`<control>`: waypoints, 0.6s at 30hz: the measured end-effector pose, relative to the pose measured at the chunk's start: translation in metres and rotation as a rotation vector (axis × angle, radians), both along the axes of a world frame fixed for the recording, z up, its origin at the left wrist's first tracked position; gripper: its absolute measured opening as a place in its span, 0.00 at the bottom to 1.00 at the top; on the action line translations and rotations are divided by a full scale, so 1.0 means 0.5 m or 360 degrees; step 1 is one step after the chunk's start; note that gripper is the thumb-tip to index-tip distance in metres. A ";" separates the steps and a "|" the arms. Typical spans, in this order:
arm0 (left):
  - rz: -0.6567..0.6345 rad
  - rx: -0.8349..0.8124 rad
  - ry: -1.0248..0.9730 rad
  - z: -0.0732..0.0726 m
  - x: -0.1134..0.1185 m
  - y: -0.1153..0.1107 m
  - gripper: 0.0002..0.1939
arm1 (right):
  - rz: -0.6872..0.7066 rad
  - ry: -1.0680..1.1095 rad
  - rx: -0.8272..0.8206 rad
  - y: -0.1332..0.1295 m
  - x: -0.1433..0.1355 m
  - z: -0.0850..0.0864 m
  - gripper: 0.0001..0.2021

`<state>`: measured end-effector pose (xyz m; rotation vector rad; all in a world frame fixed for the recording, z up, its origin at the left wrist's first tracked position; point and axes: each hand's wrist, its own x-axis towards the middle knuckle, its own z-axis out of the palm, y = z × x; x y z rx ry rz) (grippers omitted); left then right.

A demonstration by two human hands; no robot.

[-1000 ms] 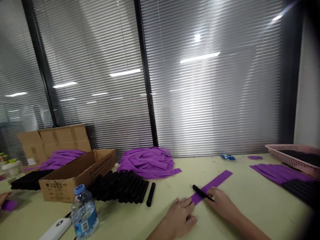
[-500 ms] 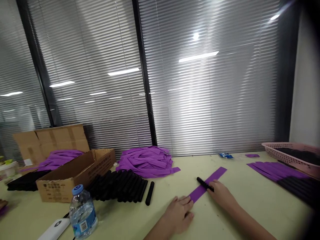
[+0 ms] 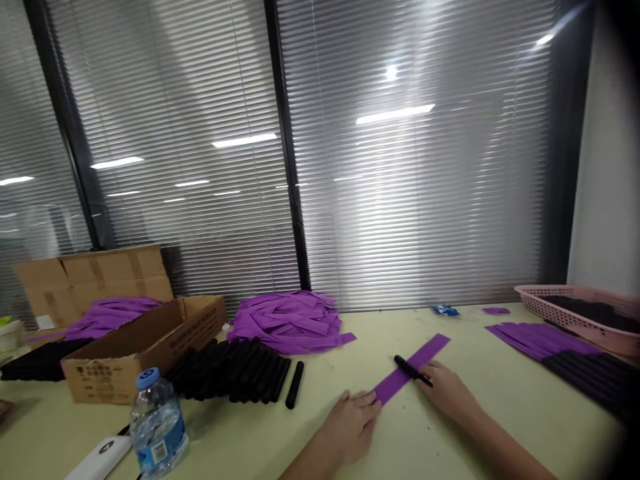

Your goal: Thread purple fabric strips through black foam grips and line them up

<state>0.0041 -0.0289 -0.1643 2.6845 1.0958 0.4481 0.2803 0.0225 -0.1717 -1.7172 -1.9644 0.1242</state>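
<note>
A flat purple strip [image 3: 434,348] lies slantwise on the table. At its near end my left hand [image 3: 353,423] has closed its fingers on the strip, with the thumb tucked low. Across the strip's middle rests a short black rod with a ribbed surface [image 3: 406,365]. My right hand [image 3: 444,392] grips the rod's near end; some of its fingertips are hidden behind the rod and strip. Left of my hands, a single black rod [image 3: 295,385] lies beside a pile of similar black rods [image 3: 235,370].
Behind the rods are a heap of purple strips [image 3: 290,323] and an open cardboard box [image 3: 97,383]. A water bottle [image 3: 157,427] and a white device [image 3: 100,460] stand front left. Purple-and-black pieces [image 3: 560,343] and a pink basket [image 3: 590,317] sit at right.
The left hand's fingers have drawn together at the strip's near end, its thumb tucking in. The rod and right hand have barely moved. The view has shifted slightly.
</note>
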 end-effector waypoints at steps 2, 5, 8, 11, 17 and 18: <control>-0.0011 0.0015 0.0015 -0.004 0.000 0.003 0.22 | 0.0268 0.0051 -0.0002 -0.021 -0.048 0.003 0.11; -0.0041 0.0022 0.0031 -0.006 -0.001 0.008 0.23 | 0.0483 0.0090 -0.0017 -0.047 -0.113 0.003 0.10; -0.0042 0.0003 0.0058 -0.004 -0.001 0.009 0.24 | 0.0476 0.0099 -0.0014 -0.048 -0.138 -0.002 0.09; -0.0034 -0.0033 0.0089 0.001 0.000 0.007 0.25 | 0.0340 0.0016 -0.0031 -0.020 -0.114 -0.010 0.09; -0.0054 -0.0134 0.0055 0.015 -0.003 0.003 0.28 | -0.0153 -0.0182 -0.0099 0.047 0.003 -0.015 0.10; -0.0061 -0.0155 0.0052 0.018 -0.004 0.003 0.29 | -0.0228 -0.0204 -0.0110 0.052 0.023 -0.015 0.11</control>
